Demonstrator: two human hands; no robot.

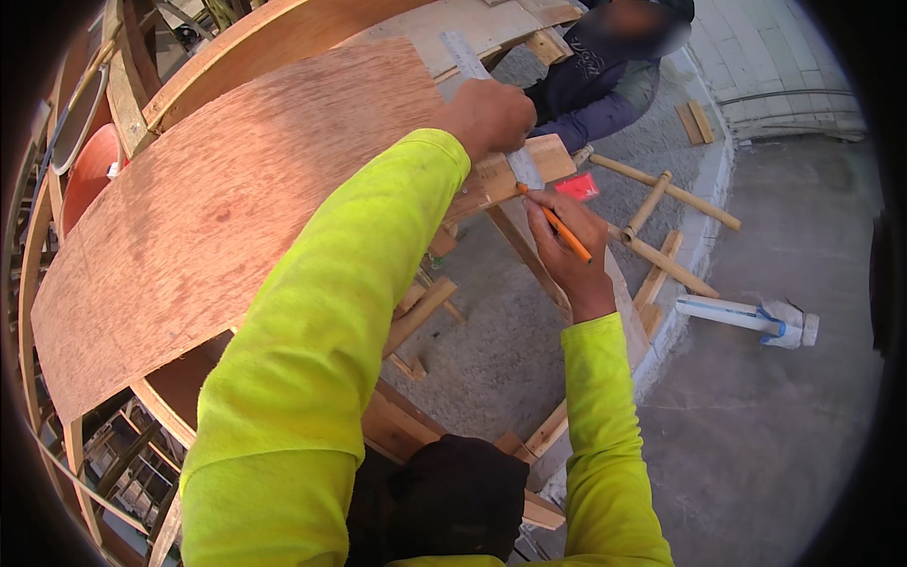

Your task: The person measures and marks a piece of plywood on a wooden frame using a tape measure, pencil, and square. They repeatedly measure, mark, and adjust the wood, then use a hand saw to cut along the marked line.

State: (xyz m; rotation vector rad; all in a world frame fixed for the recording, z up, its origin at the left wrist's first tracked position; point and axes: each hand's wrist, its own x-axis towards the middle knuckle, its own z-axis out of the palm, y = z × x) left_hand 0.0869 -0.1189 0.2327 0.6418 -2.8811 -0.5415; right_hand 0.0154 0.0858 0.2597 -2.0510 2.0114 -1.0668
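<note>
My left hand point(487, 118) is closed over a flat metal ruler point(463, 55), pressing it across a wooden board point(491, 180) at the end of the plywood sheet. The ruler sticks out on both sides of the fist. Pinched in my right hand point(572, 241) is an orange pencil point(567, 233), its tip touching the board's edge beside the ruler's near end. The reddish plywood sheet point(236, 189) spreads out to the left, under my left arm.
A person in dark clothing point(605, 99) is beyond the board. Bamboo poles point(666, 194), a red packet point(577, 186) and a white pipe point(727, 311) are at the right. An orange bucket point(92, 175) stands far left among curved timber framing. Below, a dark rounded shape point(458, 496) sits between my arms.
</note>
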